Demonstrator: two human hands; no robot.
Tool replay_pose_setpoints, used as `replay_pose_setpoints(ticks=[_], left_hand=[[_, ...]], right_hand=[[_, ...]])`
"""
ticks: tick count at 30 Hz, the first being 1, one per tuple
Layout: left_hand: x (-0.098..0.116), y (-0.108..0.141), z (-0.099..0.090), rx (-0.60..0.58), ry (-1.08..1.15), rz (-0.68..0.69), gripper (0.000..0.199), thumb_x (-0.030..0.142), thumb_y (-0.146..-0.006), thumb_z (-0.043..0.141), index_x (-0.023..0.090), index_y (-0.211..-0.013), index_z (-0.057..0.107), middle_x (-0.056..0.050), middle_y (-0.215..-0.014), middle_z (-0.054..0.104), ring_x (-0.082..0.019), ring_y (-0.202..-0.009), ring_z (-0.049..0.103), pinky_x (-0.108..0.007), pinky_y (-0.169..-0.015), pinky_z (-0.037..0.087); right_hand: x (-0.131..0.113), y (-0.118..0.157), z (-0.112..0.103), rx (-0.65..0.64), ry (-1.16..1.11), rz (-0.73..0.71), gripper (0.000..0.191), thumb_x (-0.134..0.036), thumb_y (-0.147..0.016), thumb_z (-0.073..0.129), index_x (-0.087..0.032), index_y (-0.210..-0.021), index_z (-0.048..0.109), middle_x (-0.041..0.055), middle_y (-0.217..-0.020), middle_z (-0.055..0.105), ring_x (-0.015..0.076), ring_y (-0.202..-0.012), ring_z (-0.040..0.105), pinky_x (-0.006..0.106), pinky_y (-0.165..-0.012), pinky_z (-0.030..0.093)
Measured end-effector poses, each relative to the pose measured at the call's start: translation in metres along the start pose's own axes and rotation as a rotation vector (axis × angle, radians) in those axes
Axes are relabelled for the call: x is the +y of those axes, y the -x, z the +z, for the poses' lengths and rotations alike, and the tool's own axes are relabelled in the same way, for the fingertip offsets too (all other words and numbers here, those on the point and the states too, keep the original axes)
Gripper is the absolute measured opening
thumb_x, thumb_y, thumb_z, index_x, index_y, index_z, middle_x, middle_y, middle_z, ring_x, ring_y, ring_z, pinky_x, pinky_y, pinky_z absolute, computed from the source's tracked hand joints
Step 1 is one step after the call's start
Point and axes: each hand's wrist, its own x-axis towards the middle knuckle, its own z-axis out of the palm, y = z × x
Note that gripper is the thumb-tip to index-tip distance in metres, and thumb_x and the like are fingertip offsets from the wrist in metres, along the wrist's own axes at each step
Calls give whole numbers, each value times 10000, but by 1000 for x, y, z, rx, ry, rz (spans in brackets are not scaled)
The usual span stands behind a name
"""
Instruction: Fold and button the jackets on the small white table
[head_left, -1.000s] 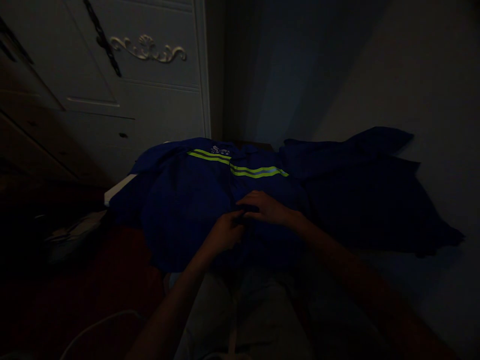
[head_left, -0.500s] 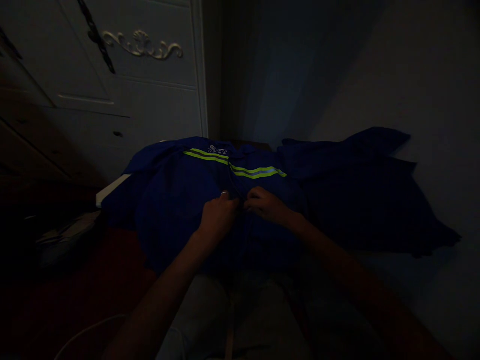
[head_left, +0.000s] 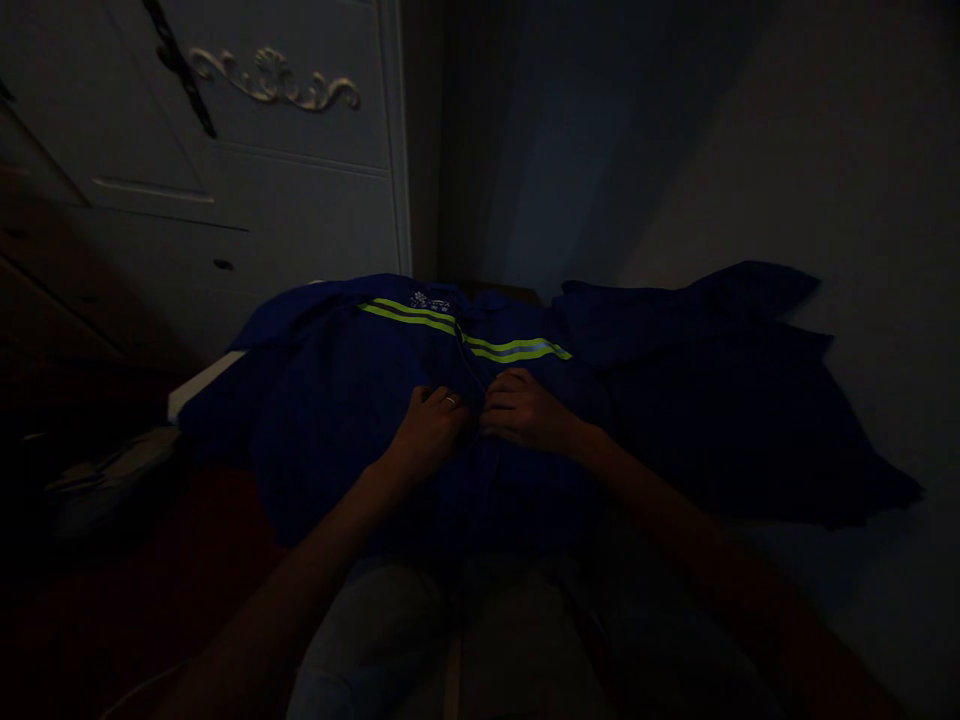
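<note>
A dark blue work jacket [head_left: 330, 410] lies spread out in front of me. Across its chest run yellow-green reflective stripes [head_left: 517, 350], with a small white print above the left one. Both hands meet at its middle front edge, below the stripes. My left hand [head_left: 433, 425], with a ring on one finger, is closed on the cloth left of the opening. Just to its right, my right hand [head_left: 525, 410] has its fingers curled and pinched at the opposite edge. The fingertips and whatever fastening lies between them are hidden in the dark.
More dark blue clothing [head_left: 720, 400] spreads to the right, by a pale wall [head_left: 847, 180]. At the back left stands a white cabinet [head_left: 315, 200] with carved trim and a dark handle. A pale board edge [head_left: 202, 385] shows under the jacket's left sleeve. Red floor lies lower left.
My left hand has shifted slightly left and turned so more of its fingers show. The right hand stays at the front edge, its fingers lying flatter. The view has shifted a little.
</note>
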Motion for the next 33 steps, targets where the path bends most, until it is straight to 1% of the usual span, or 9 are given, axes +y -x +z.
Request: replay_pose_setpoints(ticks=[4,9,11,14,19,21,23,29,33], left_hand=[[-1,1,6,15,-24,-32,202,153,-942,438,138,-935,640,-118,-982,643,-268,-980,547,-455,-861,364],[-9,6,-3,-57,122,81,255,199,-956,463,204,-1152,625,-83,-1110,634,-224,-1008,563,-394,-850,390],[-13,4,-10,-127,125,142,255,190,-941,490,239,-1119,667,-70,-1086,642,-212,-979,574,-363,-830,405],[-19,-6,-17,-207,103,203,232,152,-912,517,231,-989,721,-72,-1024,643,-197,-939,585,-321,-812,427],[-24,-18,-11,-202,85,234,227,127,-919,479,175,-977,693,-88,-1008,637,-191,-913,592,-302,-784,449],[-21,-14,-5,-163,63,203,223,122,-917,474,162,-986,682,-94,-986,638,-202,-913,584,-324,-792,452],[-16,-8,1,-110,74,117,228,114,-911,473,163,-996,679,-93,-969,643,-209,-905,577,-344,-789,452],[3,5,12,30,232,-128,288,74,-901,442,189,-1010,682,-71,-993,675,-201,-929,591,-358,-813,437],[8,9,17,62,251,-158,287,83,-912,445,179,-1046,680,-73,-1011,685,-213,-922,594,-367,-808,427]], right_hand=[[0,-4,2,13,21,-49,165,-297,-954,558,-224,-946,705,28,-857,696,187,-952,562,388,-934,345],[0,3,8,85,-6,-31,163,-266,-958,552,-235,-940,711,26,-866,700,180,-948,565,372,-892,362],[0,8,9,118,-11,-27,160,-238,-955,554,-244,-931,713,22,-884,709,177,-953,573,368,-882,368],[0,11,10,169,3,-39,150,-216,-946,568,-244,-923,714,17,-885,719,176,-949,583,365,-874,377],[2,12,9,147,-9,-17,132,-259,-944,582,-251,-931,713,15,-885,721,177,-942,589,365,-869,389],[2,12,11,137,-27,7,124,-271,-939,591,-256,-926,713,16,-877,717,179,-941,591,372,-875,387],[3,11,15,148,-45,18,111,-274,-931,603,-256,-926,712,18,-879,716,183,-946,592,380,-884,385],[1,7,21,177,-77,96,156,-331,-933,594,-239,-901,716,29,-883,731,206,-955,600,406,-890,385],[0,5,24,215,-85,120,162,-347,-921,610,-227,-914,719,35,-897,734,211,-959,603,417,-913,373]])
